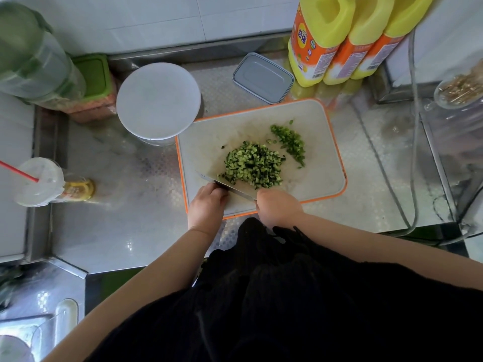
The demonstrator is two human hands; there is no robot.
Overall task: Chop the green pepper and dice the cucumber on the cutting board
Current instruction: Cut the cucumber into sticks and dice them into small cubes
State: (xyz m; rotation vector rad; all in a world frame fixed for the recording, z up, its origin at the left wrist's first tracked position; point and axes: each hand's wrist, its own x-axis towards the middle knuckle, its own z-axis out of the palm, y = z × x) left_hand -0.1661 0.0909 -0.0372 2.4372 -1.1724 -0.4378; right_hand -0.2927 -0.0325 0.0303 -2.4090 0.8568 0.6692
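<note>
Two heaps lie on the cutting board [321,142]: diced cucumber [252,165] centre, chopped pepper [288,141] beyond; wet, loose, slippery bits; right hand [278,206] grips the knife [230,188] handle; left hand [207,205] fingers press the blade spine; gather by blade.

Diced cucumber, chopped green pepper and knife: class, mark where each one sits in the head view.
diced cucumber [252,165]: head view, middle of the larger pile.
chopped green pepper [288,142]: head view, middle of the smaller pile, farther back on the board.
knife [236,190]: head view, bare blade between the hands.

Orange-rimmed white cutting board [321,142] bears green diced cucumber [252,165]; yellow bottles [321,40] carry orange labels.
</note>
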